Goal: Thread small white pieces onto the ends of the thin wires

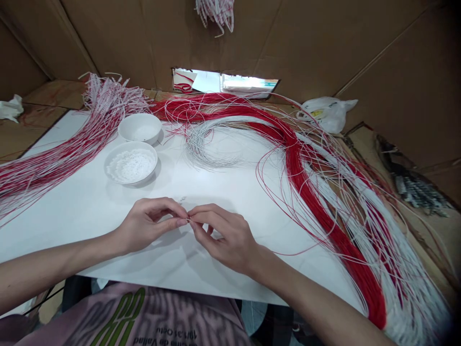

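Strand point(188, 219) shows as a pale sliver just below the centre of the frame, between the fingertips of both hands; the rest of it is hidden or too fine to trace.

At the left edge lies a crumpled white wrap point(12, 108). Red-and-white cords point(65, 158) cross from there to frilled ends point(111, 98) in the upper left. Next come two bowls: the rear bowl point(140, 126), whose contents I cannot make out, and the front bowl point(134, 145), filled with small white pieces point(131, 166).

Near the centre, the left hand point(154, 221) has thumb and forefinger pinched together on the strand. Facing it, the right hand point(226, 235) pinches the strand too, its fingertips almost touching the left's. Both are above the white tabletop point(223, 187).

Judging by its thinness, the strand should be very light and bendy, with some spring, and could slip or kink if squeezed hard; a fingertip grip close to the end looks best, with the loose length left slack.

White loops point(200, 146) curl above the hands. Further right, a thick red hank point(298, 168) sweeps down to the lower right, beside white cords point(399, 250), with a plastic bag point(329, 115) beyond.
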The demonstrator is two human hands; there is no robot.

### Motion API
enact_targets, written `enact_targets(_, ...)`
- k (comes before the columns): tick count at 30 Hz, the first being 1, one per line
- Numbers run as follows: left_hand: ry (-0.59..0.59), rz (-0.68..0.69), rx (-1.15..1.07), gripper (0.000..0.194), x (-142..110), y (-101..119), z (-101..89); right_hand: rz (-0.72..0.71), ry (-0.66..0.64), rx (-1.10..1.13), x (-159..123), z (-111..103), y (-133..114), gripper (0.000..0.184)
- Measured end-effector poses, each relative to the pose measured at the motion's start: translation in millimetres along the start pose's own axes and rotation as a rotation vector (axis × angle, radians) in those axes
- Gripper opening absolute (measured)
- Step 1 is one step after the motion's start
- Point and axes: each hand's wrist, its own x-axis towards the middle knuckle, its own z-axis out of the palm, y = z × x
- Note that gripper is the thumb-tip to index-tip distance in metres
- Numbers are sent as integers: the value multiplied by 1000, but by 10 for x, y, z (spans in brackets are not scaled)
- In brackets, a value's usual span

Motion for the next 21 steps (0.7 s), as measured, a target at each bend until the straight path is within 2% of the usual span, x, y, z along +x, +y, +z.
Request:
enact_targets(6,-13,57,146,3,16,-21,-26,-4,5,-126,-33,4,69,12)
enact_targets(10,-42,119,264,9,-4,-38,-27,28,32,-128,-40,19,94,11)
enact_targets(16,14,246,450,9,-43,-61,-1,27,-14,-151,-18,25,63,10)
enact_targets(21,109,273,515,8,0,-53,-77,155,24,-222,23,-43,100,13)
